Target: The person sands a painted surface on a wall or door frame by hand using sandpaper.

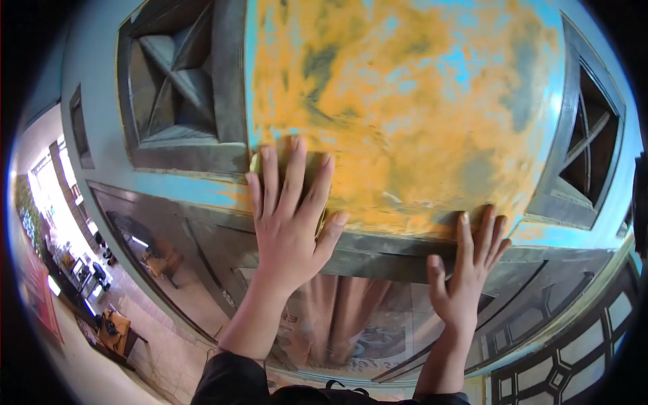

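While your left hand [287, 233], fingers wide, hides most of the pad [312, 167] against the orange-patched wall [412, 128], your right hand [464, 280] spreads its fingers at the lower edge, contact unclear.

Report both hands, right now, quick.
Left hand: open, fingers spread flat over a greenish pad against the orange-patched panel.
Right hand: open, nothing visibly held, fingers at the panel's lower edge.
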Demonstrator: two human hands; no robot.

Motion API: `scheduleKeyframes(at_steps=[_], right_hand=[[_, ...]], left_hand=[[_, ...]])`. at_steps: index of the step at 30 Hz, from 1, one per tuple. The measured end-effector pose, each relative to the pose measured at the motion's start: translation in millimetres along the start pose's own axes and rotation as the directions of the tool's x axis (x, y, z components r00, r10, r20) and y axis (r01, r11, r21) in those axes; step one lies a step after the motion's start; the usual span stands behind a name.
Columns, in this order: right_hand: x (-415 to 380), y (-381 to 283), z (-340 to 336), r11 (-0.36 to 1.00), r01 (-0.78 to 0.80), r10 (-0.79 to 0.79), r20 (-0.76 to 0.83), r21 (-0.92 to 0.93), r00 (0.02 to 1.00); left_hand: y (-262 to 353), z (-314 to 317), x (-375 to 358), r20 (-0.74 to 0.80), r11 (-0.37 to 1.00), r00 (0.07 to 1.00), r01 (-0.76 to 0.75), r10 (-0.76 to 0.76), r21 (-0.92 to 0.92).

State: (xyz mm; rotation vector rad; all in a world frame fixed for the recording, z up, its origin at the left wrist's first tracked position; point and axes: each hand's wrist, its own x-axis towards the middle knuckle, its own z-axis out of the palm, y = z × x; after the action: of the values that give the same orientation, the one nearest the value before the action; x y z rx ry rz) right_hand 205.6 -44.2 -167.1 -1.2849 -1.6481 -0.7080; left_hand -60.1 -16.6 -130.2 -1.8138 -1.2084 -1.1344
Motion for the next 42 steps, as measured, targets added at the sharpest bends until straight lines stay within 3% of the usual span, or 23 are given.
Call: scheduleKeyframes(at_steps=[3, 6, 11, 14, 18, 21, 28, 33, 37, 42], right_hand=[[-3.8, 1.9, 3.7, 1.0, 0.005, -0.005, -0.017, -0.004, 1.0], [-4.1, -4.2, 7.2, 1.0, -0.019, 0.019, -0.032, -0.002, 0.999], [-0.5, -9.8, 7.3, 1.0, -0.015, 0.014, -0.04, -0.006, 0.999], [-2.5, -10.4, 11.5, 0.999, -0.029, 0.028, -0.044, -0.025, 0.999], [-5.0, -15.0, 16.9, 0.997, -0.043, 0.04, -0.058, -0.063, 0.998], [-3.9, -22.1, 18.1, 0.997, -0.062, 0.06, -0.065, -0.036, 0.996], [-7.2, -32.9, 29.2, 0.996, -0.082, 0.078, -0.084, -0.045, 0.993], [-9.3, -30.4, 33.9, 0.994, -0.06, 0.052, -0.084, -0.096, 0.995], [-13.5, -29.0, 35.8, 0.994, -0.053, 0.046, -0.072, -0.095, 0.996], [-12.9, -31.7, 36.7, 0.995, -0.067, 0.062, -0.071, -0.078, 0.996]], left_hand=[[-2.8, -0.6, -9.2, 0.047, 1.0, 0.999, -0.006, 0.006, 0.006], [10.0, 27.6, -52.7, -0.04, 0.997, 0.997, 0.064, -0.065, -0.041], [-25.1, -3.8, -17.2, 0.008, 0.994, 0.994, 0.113, -0.114, 0.007], [-36.1, 2.9, -30.6, -0.031, 0.993, 0.995, 0.096, -0.099, -0.072], [-39.2, 20.2, -75.4, 0.043, 0.993, 0.992, 0.114, -0.115, 0.011], [-63.2, -3.1, -41.8, -0.013, 0.98, 0.981, 0.195, -0.195, -0.034], [-66.6, 10.3, -67.5, -0.029, 0.99, 0.99, 0.136, -0.135, 0.039], [-84.1, -10.3, -35.9, -0.01, 0.984, 0.985, 0.175, -0.175, 0.028], [-73.2, 2.2, -72.7, -0.007, 0.988, 0.988, 0.154, -0.154, -0.012], [-89.8, -15.4, -40.1, 0.011, 0.985, 0.985, 0.171, -0.171, 0.004]])
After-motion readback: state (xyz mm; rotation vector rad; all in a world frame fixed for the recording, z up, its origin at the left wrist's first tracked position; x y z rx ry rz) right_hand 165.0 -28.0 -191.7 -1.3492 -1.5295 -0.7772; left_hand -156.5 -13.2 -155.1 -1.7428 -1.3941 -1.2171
